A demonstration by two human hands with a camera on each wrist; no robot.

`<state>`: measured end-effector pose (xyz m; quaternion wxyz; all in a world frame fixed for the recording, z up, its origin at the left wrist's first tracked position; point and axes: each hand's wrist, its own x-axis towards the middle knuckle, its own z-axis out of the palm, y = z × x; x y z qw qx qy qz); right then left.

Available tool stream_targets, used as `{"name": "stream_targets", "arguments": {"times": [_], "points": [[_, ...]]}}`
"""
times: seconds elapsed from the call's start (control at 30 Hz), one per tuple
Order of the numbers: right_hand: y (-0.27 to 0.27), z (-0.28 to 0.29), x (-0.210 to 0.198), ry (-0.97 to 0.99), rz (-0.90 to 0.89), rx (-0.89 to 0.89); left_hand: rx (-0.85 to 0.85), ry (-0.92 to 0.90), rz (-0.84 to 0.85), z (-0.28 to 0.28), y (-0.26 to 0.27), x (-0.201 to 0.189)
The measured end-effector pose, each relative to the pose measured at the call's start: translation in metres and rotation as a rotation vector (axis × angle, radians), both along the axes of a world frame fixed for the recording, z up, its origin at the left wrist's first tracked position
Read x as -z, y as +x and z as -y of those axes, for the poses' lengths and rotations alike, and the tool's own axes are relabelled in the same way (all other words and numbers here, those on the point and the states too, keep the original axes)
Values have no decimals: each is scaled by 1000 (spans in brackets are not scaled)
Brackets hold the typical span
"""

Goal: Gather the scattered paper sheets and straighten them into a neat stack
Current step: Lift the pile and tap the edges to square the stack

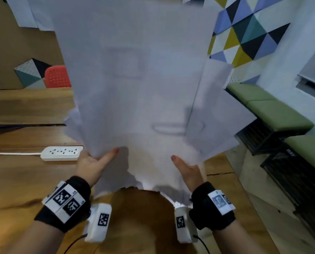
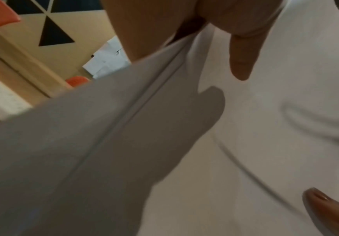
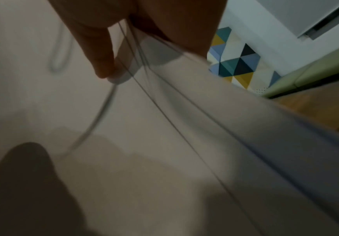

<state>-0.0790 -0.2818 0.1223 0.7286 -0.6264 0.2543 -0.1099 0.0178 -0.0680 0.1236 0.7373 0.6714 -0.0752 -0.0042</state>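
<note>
A loose bundle of white paper sheets (image 1: pixel 143 79) stands upright in front of me, above the wooden table (image 1: pixel 15 184). My left hand (image 1: pixel 98 160) pinches its lower left edge, thumb on the near face and fingers hidden behind. My right hand (image 1: pixel 185 167) pinches the lower right edge the same way. The sheets are uneven; one sheet (image 1: pixel 219 110) sticks out to the right. In the left wrist view my left thumb (image 2: pixel 242 60) presses on the sheets (image 2: pixel 103 143). In the right wrist view my right thumb (image 3: pixel 101 54) lies on the fanned sheet edges (image 3: pixel 174 127).
A white power strip (image 1: pixel 62 153) with its cord lies on the table at the left. More white paper (image 1: pixel 28 13) shows at the upper left, farther off. A red chair (image 1: pixel 57 77) stands behind the table. Green benches (image 1: pixel 272 110) line the right wall.
</note>
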Motion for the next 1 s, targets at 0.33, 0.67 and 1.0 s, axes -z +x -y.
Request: {"name": "stream_targets", "arguments": {"times": [0.33, 0.67, 1.0], "points": [[-10, 6, -1, -11, -33, 5, 25, 0, -48, -1, -10, -2], [-20, 7, -12, 4, -21, -57, 113, -3, -25, -11, -15, -2], [-32, 14, -15, 0, 120, -109, 117, 89, 17, -12, -23, -2]]}}
